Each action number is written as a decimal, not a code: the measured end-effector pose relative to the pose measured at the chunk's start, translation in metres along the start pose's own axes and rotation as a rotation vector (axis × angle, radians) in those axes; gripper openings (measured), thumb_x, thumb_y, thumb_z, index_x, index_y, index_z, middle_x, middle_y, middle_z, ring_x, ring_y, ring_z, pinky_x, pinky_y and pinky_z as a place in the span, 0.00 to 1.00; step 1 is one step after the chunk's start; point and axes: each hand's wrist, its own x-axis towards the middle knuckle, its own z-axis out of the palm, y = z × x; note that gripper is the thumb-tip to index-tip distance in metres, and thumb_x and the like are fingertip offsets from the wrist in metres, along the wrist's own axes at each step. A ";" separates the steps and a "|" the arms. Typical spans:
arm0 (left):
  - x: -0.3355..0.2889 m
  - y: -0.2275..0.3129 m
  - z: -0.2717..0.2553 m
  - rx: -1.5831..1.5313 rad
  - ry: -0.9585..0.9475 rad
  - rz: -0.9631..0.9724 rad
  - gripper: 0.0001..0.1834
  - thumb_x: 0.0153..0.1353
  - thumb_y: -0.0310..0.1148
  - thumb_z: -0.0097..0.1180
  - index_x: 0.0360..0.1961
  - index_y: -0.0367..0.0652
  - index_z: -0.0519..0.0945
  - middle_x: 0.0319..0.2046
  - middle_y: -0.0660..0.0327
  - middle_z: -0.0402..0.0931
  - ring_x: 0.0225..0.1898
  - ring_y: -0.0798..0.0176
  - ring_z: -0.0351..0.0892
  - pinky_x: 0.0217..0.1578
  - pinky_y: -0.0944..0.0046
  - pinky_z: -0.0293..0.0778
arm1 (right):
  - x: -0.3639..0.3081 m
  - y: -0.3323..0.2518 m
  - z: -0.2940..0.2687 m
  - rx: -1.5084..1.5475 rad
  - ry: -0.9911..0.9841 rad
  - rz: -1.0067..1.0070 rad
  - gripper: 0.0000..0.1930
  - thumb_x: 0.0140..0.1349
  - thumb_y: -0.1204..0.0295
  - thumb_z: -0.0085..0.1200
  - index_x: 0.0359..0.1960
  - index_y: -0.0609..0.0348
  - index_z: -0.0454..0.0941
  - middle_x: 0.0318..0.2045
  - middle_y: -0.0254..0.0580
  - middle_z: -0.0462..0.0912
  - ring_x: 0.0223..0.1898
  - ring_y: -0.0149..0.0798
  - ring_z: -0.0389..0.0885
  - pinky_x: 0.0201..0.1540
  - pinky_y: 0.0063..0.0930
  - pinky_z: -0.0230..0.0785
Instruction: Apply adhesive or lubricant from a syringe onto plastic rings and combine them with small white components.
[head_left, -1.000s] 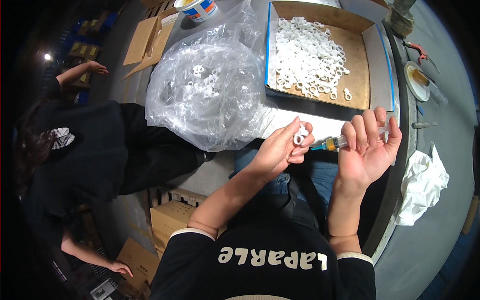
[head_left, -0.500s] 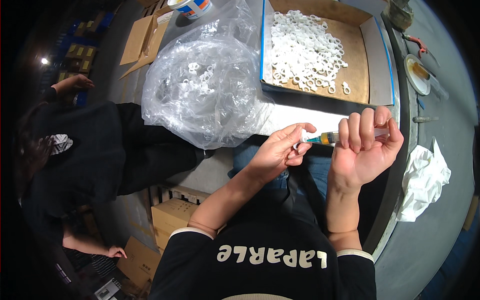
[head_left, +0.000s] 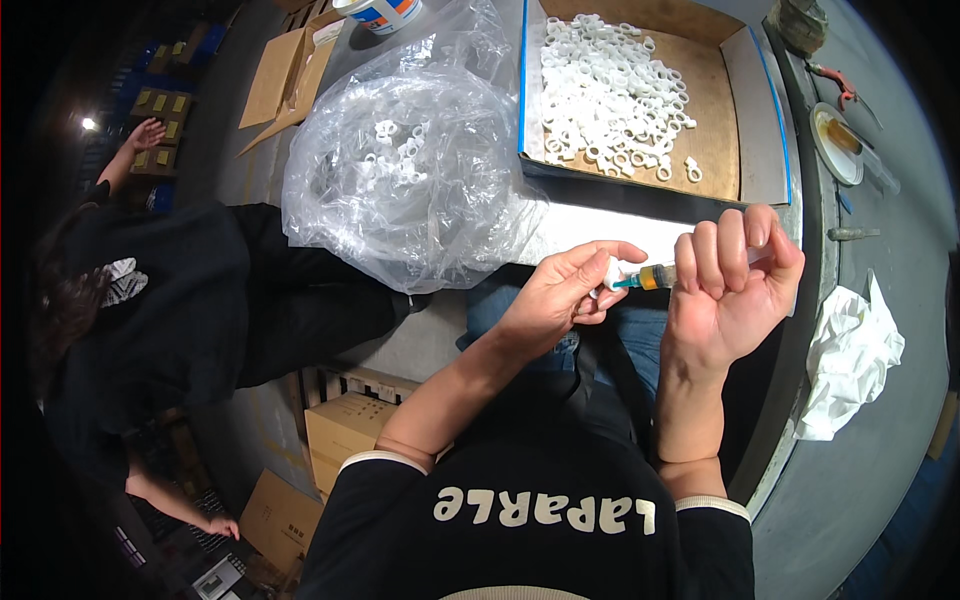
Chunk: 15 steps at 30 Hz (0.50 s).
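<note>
Both hands up and close together over the lap, in front of the shallow box. Left hand [head_left: 565,292]: thumb and fingers pinch a small white ring piece [head_left: 613,270], held at the fingertips near the centre of the view. Right hand [head_left: 728,285]: palm toward the camera, fingers curled around a syringe [head_left: 655,277] with amber contents. The syringe lies roughly level, teal tip [head_left: 628,282] pointing left and meeting the ring piece; whether the tip sits inside it or only against it cannot be told at this scale.

Beyond the hands: shallow box [head_left: 715,150], blue-edged, brown base. A heap of white rings [head_left: 610,100] fills its left part; a single ring [head_left: 693,169] lies apart from the heap, near the front wall. Left of the box: clear plastic bag [head_left: 440,235], crumpled, with a cluster of white pieces [head_left: 397,155] showing through. Behind the bag, a white tub [head_left: 385,14] with blue and orange marking.

Right side, on the grey surface [head_left: 905,270]: white plate [head_left: 850,174] with amber matter on it, red-handled tool [head_left: 833,76] behind the plate, crumpled white paper [head_left: 850,360] nearer the wearer.

Left side: co-worker in black [head_left: 170,300], one arm extended, fingers spread. Brown carton [head_left: 345,430] at lower left.
</note>
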 end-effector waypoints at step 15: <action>0.055 0.064 -0.005 -0.159 0.107 0.112 0.26 0.69 0.44 0.35 0.59 0.35 0.59 0.24 0.68 0.61 0.19 0.77 0.54 0.16 0.78 0.54 | 0.005 -0.022 -0.014 0.385 0.023 0.047 0.17 0.63 0.58 0.41 0.35 0.62 0.67 0.17 0.31 0.56 0.16 0.27 0.52 0.21 0.23 0.47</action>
